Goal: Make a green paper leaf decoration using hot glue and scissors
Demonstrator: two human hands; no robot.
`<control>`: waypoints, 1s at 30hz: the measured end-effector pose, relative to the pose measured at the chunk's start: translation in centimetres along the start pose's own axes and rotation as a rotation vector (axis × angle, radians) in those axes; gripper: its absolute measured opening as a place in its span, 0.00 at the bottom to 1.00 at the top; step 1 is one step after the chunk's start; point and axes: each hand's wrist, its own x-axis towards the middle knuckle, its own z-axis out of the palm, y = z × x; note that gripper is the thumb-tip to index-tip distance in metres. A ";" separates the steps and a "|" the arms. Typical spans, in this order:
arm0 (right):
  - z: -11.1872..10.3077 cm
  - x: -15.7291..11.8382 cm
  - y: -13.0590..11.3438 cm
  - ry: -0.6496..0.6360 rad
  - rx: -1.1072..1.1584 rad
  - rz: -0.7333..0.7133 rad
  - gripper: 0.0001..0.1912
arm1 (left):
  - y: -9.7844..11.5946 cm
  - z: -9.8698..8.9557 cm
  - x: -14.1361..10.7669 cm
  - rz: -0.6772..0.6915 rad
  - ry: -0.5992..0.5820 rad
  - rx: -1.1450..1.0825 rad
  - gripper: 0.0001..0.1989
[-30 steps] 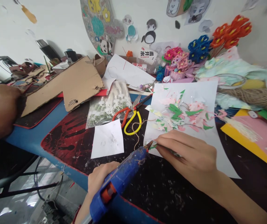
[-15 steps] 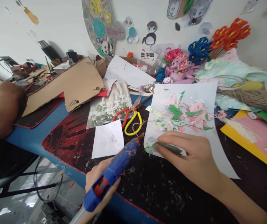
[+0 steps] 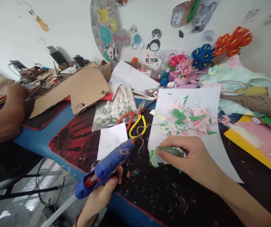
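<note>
My left hand point(image 3: 107, 189) is wrapped round a blue hot glue gun point(image 3: 109, 160), with a pale glue stick point(image 3: 61, 211) coming out of its back end. The nozzle points up and right over the dark mat. In a pinch, my right hand point(image 3: 187, 154) grips a pale paper piece with a green edge point(image 3: 155, 157); my fingers hide part of it. It is at the lower left part of a white sheet point(image 3: 211, 110), which bears torn pink and green paper scraps point(image 3: 179, 116). Scissors with red and yellow handles point(image 3: 135, 121) lie just beyond the nozzle.
A small white paper point(image 3: 113, 140) and a plastic bag of white-tipped stems point(image 3: 116, 107) lie left of the scissors. Cut cardboard point(image 3: 88, 88) stands behind. At far left is another person's arm point(image 3: 5, 116). Twine point(image 3: 263, 104) and coloured paper point(image 3: 251, 132) lie right.
The glue gun has moved left and tilted flatter, its nozzle drawing away from my right hand. The paper piece has turned, showing more of its green edge. The view has shifted slightly.
</note>
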 end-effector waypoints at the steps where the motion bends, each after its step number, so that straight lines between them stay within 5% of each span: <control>1: 0.0 0.0 0.0 -0.030 0.013 0.025 0.05 | 0.2 0.1 0.1 -0.011 0.010 -0.047 0.28; 7: -0.1 -0.1 0.0 -0.078 0.049 0.094 0.07 | 0.7 0.4 -0.1 -0.037 0.107 0.013 0.14; 17: -0.7 0.2 0.6 0.043 -0.060 0.085 0.08 | 1.0 -0.1 1.1 0.435 0.200 0.696 0.22; 26: -0.9 0.1 0.6 0.064 -0.070 0.090 0.08 | 1.0 0.2 0.5 0.320 0.138 0.886 0.25; 30: -0.9 0.1 0.4 0.050 -0.037 0.084 0.09 | 1.6 -0.6 0.6 0.335 0.219 0.910 0.26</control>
